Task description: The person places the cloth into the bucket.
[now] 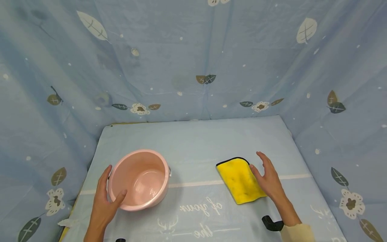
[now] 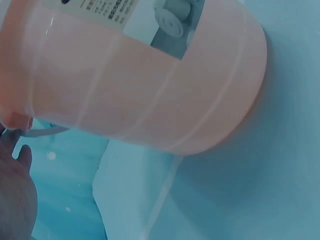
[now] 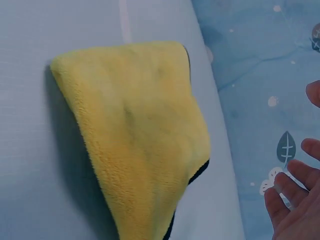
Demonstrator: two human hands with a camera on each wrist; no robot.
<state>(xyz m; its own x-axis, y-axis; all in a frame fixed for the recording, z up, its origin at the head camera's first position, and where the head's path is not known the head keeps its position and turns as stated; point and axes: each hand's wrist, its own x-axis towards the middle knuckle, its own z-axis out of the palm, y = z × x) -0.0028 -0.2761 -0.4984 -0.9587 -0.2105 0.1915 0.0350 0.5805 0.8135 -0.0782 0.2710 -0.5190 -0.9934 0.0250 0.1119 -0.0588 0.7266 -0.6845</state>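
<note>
A pink plastic bucket (image 1: pixel 139 181) stands upright on the left of the table, its inside bare. My left hand (image 1: pixel 104 201) is at its left side, fingers stretched along the outer wall and thumb overlapping the near rim. The left wrist view shows the bucket's side (image 2: pixel 145 95) with a printed label, and the hand (image 2: pixel 17 190) close to the handle joint. A folded yellow cloth (image 1: pixel 240 181) with black edging lies at the right. Spread fingers and thumb of my right hand (image 1: pixel 269 179) are at its right edge; in the right wrist view this hand (image 3: pixel 295 200) is apart from the cloth (image 3: pixel 135 130).
A light blue printed cloth covers the table (image 1: pixel 196 148). Patterned blue curtains (image 1: pixel 181 60) enclose its back and sides. A black curved piece (image 1: pixel 272 224) is at my right wrist, beside a cream sleeve (image 1: pixel 297 233).
</note>
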